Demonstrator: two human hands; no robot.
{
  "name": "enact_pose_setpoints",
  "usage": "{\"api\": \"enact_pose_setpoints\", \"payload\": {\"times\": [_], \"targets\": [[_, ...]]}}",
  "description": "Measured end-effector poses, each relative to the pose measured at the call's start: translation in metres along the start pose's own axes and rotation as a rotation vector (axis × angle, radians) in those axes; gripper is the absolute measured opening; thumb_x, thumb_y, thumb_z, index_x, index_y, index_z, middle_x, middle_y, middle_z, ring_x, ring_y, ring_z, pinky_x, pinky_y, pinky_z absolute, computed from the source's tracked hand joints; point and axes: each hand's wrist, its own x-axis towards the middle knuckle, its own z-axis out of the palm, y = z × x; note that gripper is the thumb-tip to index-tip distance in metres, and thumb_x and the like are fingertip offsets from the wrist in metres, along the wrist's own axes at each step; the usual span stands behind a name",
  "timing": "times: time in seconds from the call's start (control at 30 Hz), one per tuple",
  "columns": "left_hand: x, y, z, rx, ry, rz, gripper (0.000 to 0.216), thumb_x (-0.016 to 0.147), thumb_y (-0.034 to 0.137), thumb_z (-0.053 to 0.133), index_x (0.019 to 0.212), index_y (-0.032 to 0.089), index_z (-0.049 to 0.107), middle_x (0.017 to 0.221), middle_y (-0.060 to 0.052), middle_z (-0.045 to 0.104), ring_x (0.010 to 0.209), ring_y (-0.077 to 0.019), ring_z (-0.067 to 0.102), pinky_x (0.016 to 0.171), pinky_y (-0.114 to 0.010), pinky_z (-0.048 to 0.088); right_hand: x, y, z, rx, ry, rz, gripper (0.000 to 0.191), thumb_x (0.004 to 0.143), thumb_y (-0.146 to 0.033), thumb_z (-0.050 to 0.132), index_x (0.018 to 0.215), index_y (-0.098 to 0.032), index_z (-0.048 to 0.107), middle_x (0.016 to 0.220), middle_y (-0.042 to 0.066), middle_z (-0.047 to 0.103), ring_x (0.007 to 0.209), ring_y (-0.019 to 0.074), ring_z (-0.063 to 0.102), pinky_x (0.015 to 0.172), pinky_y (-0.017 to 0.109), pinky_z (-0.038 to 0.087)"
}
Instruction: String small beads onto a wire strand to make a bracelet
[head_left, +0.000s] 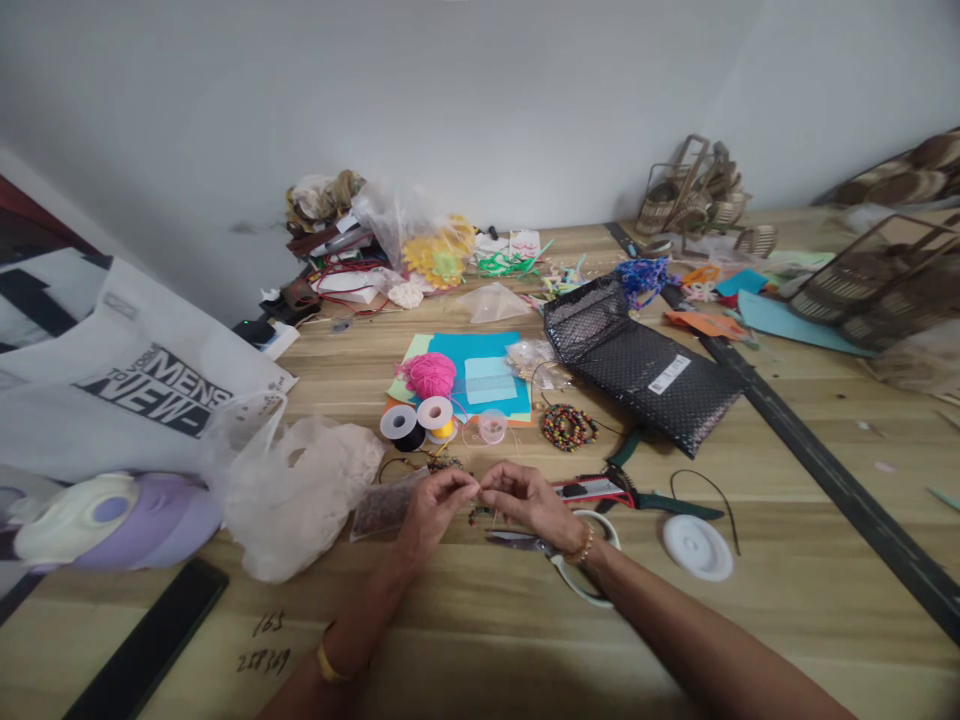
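My left hand point(442, 500) and my right hand point(529, 498) meet fingertip to fingertip above the table, both pinched. Whatever lies between the fingers is too small to make out. Just below the fingertips a short row of small dark and coloured beads point(478, 515) shows; whether it hangs from my fingers I cannot tell. Under my right wrist lie white-handled scissors point(581, 590), partly hidden. A clear bag of small dark beads point(382, 508) sits beside my left hand. Beyond the hands are a black thread spool point(403, 428), a yellow thread spool point(439, 418) and a coiled multicoloured bead string point(570, 427).
Pink yarn point(430, 375) rests on blue paper point(480, 350). Right of my hands are a red utility knife point(596, 490), dark-green-handled pliers point(675, 507), a white spool point(697, 547) and a black bubble mailer point(637, 370). A plastic bag point(300, 490) and phone point(150, 640) lie left.
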Motion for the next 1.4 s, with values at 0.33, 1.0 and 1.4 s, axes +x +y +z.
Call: {"api": "enact_pose_setpoints", "payload": {"times": [0.33, 1.0, 1.4], "targets": [[-0.002, 0.004, 0.000, 0.060, -0.016, 0.089, 0.023, 0.077, 0.036, 0.064, 0.067, 0.015, 0.064, 0.067, -0.001, 0.058, 0.066, -0.0146, 0.051, 0.064, -0.025, 0.040, -0.002, 0.002, 0.000, -0.030, -0.057, -0.024, 0.036, 0.075, -0.048, 0.070, 0.076, -0.014, 0.059, 0.063, -0.003, 0.051, 0.055, 0.0081, 0.042, 0.053, 0.022, 0.033], [-0.003, 0.013, -0.024, -0.550, -0.062, -0.002, 0.022, 0.073, 0.033, 0.075, 0.070, 0.015, 0.062, 0.063, -0.002, 0.065, 0.052, -0.0098, 0.050, 0.053, -0.023, 0.039, -0.008, 0.005, 0.002, -0.807, -0.001, -0.299, 0.021, 0.077, -0.010, 0.057, 0.097, -0.016, 0.059, 0.088, 0.004, 0.059, 0.073, 0.0147, 0.054, 0.065, 0.026, 0.044], [0.004, 0.018, -0.022, -0.287, 0.065, -0.010, 0.025, 0.071, 0.037, 0.072, 0.068, 0.016, 0.060, 0.056, 0.001, 0.061, 0.057, -0.0111, 0.054, 0.060, -0.024, 0.041, -0.003, -0.010, -0.020, -1.298, -0.160, -0.332, 0.008, 0.089, -0.017, 0.052, 0.082, -0.017, 0.056, 0.088, 0.007, 0.059, 0.083, 0.0204, 0.051, 0.075, 0.032, 0.042]]}}
